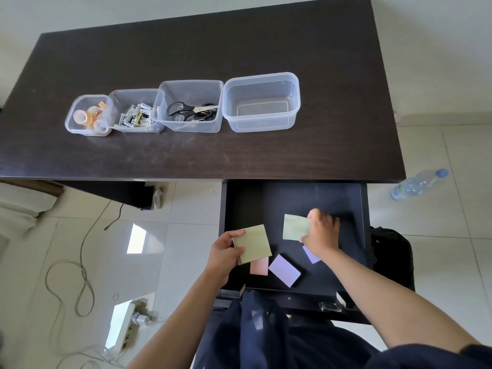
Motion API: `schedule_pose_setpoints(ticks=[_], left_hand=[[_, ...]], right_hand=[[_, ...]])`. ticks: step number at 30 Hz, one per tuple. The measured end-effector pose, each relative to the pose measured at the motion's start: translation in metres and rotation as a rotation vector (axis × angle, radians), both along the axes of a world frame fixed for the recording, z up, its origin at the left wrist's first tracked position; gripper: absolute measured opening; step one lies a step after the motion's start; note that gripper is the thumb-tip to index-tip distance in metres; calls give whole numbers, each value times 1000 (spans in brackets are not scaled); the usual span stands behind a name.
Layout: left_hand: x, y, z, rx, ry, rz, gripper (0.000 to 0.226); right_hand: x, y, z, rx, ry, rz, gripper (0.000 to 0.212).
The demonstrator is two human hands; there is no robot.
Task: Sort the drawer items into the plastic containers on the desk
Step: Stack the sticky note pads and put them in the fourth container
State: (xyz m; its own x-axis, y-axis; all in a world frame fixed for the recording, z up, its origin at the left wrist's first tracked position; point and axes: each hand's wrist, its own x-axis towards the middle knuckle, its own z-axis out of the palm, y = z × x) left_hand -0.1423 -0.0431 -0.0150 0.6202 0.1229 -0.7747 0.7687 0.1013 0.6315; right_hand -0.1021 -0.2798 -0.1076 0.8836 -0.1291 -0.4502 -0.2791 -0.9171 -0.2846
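Gripping green pads (254, 243) (296, 227) over drawer (266, 203), left hand (223, 253) and right hand (320, 235) pinching one each; risked dropping sheets short of empty tub (262, 102).

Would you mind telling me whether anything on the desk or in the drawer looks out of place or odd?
Nothing stands out. The four plastic containers sit in a tidy row on the desk, upright, with nothing spilled. Each hand, left and right, holds a green note pad; loose pads lie scattered in the drawer, still unsorted.

dark desk (186, 155) on glossy pale tiled floor (159, 235).
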Motion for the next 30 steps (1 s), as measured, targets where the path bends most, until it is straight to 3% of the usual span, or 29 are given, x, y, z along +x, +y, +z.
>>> schedule_pose_setpoints(ticks=[3,10,16,20,24,27,30], left_hand=[[0,1,-1,16,2,-8,37],[-4,-1,-1,-17,-4,-32,36],[-7,-8,8,-127,-83,-75,37],[-6,-15,18,-199,-137,-140,38],[-6,-18,26,-286,-193,-153,37],[-6,-20,33,-320,-218,-128,44],[-5,-23,39,-332,-231,-113,53]], right_hand=[[-15,0,8,284,-65,-92,35],[-30,1,53,723,-202,-415,34],[-29,9,103,968,-183,-387,12],[-30,29,114,965,-105,-315,14],[-34,46,109,828,-283,-427,32],[-37,53,111,908,-267,-509,44],[-40,57,113,1005,-132,-492,44]])
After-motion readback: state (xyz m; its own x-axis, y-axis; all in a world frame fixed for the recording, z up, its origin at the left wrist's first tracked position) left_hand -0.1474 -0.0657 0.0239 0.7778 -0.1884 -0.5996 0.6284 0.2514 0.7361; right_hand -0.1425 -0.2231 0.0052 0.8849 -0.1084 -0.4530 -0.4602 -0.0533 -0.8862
